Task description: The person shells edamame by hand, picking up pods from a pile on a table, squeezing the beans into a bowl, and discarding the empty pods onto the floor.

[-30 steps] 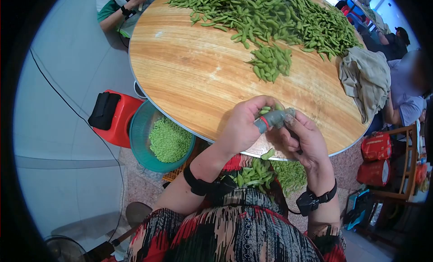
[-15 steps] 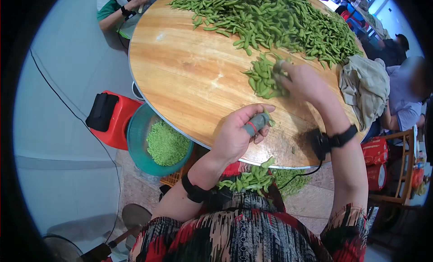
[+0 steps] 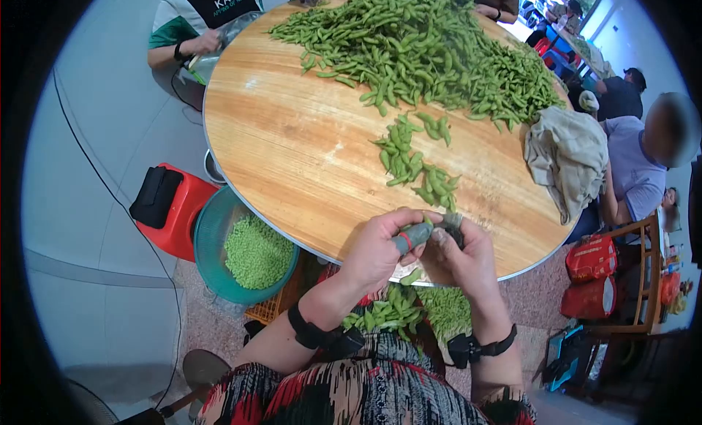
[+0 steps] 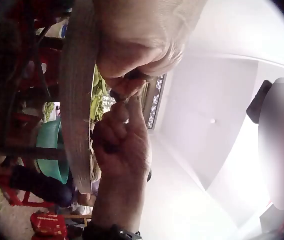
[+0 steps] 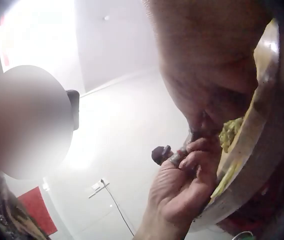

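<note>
Just above the near edge of the round wooden table (image 3: 285, 183), my left hand (image 3: 373, 253) and right hand (image 3: 472, 258) meet fingertip to fingertip. Between them they pinch a green soybean pod (image 3: 428, 220), mostly hidden by the fingers. A grey cover (image 3: 415, 236) with a red band wraps a digit of the left hand, and grey covering shows on the right fingertips too. Beyond the hands lies a loose string of soybean pods (image 3: 398, 158), its nearest ones close to the fingers. In the left wrist view the right hand (image 4: 122, 145) faces the left with bent fingers.
A big heap of pods (image 3: 409, 52) fills the far side. More pods (image 3: 391, 311) lie on my lap. At the left stands a teal basin (image 3: 207, 238) of shelled beans beside a red container (image 3: 186, 205). A grey cloth (image 3: 567, 154) drapes the right edge; people sit around.
My right hand went out to the small pod pile and came back to the left hand. The pile is now spread out and partly nearer me. The left hand stayed near the table edge.
</note>
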A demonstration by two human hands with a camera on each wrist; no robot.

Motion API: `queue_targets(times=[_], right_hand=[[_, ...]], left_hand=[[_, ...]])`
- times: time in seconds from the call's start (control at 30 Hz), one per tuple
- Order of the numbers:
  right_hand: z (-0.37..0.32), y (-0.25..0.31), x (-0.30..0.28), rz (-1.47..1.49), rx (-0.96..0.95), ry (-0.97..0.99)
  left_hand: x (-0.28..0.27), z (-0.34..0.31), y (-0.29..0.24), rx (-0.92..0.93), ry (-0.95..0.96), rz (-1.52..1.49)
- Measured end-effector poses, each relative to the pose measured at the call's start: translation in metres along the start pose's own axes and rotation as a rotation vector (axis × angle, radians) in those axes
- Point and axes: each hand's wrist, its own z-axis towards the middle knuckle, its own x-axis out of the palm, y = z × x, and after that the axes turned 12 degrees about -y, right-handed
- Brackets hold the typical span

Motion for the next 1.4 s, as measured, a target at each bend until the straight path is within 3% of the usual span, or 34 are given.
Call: queue_targets(times=[0.27,0.37,0.43,0.47,0.6,0.67,0.7,0.77,0.83,0.93,1.0,1.03,1.1,1.13,1.2,1.23,1.27,1.3,1.33,1.37,1.4], right_hand=[[-0.01,-0.005,-0.006,0.027,0.006,-0.032],[-0.014,0.007,-0.005,0.062,-0.047,0.05],[-0.015,0.02,-0.014,0.297,0.253,0.282],[-0.015,0.018,-0.016,0.265,0.209,0.343],[-0.012,0.009,-0.013,0.19,0.272,0.347],[-0.011,0.006,-0.01,0.382,0.416,0.317],[-0.012,0.005,-0.01,0.387,0.439,0.313],[-0.014,0.003,-0.011,0.732,0.593,0.442],[-0.017,0.0,-0.01,0.797,0.649,0.437],[-0.018,0.002,-0.008,0.829,0.629,0.443],[-0.019,0.005,-0.002,0.198,0.182,0.139],[-0.019,0.0,-0.003,0.197,0.187,0.14],[-0.017,-0.011,-0.005,-0.232,-0.241,0.012],[-0.017,-0.011,-0.005,-0.234,-0.237,0.014],[-0.016,-0.006,-0.003,-0.001,0.055,0.035],[-0.014,-0.003,-0.005,-0.004,0.059,0.036],[-0.011,0.0,-0.009,0.184,0.215,0.084],[-0.009,0.001,-0.011,0.374,0.37,0.13],[-0.008,0.0,-0.01,0.38,0.359,0.129],[-0.006,-0.003,-0.011,0.378,0.363,0.13],[-0.003,-0.007,-0.013,0.159,0.181,0.083]], left_hand=[[-0.001,-0.008,0.0,-0.101,0.047,-0.086],[-0.002,-0.008,0.003,-0.003,0.017,0.009],[0.002,-0.007,0.003,0.111,-0.028,0.06],[0.004,-0.007,0.003,0.22,-0.072,0.112],[0.006,-0.008,-0.002,0.251,-0.054,0.154],[0.003,-0.007,0.001,0.257,-0.044,0.221],[0.0,-0.006,0.002,0.235,-0.053,0.221],[-0.008,-0.005,0.001,-0.034,0.183,-0.149],[-0.014,-0.003,0.002,-0.083,0.234,-0.195],[-0.01,-0.003,-0.002,-0.151,0.36,-0.286],[0.006,-0.007,-0.004,0.044,0.08,-0.057],[0.004,-0.004,0.001,0.041,0.076,-0.06],[0.0,0.003,0.008,0.383,0.027,0.436],[-0.002,0.003,0.007,0.343,0.02,0.459],[0.001,0.0,0.002,0.269,0.006,0.426],[0.001,-0.001,0.002,0.198,-0.007,0.396],[0.001,0.0,0.004,0.193,-0.01,0.393],[0.001,0.002,0.005,0.324,-0.017,0.45],[0.0,0.003,0.007,0.456,-0.024,0.505],[0.0,0.004,0.007,0.452,-0.026,0.504],[0.0,0.005,0.005,0.507,-0.041,0.556]])
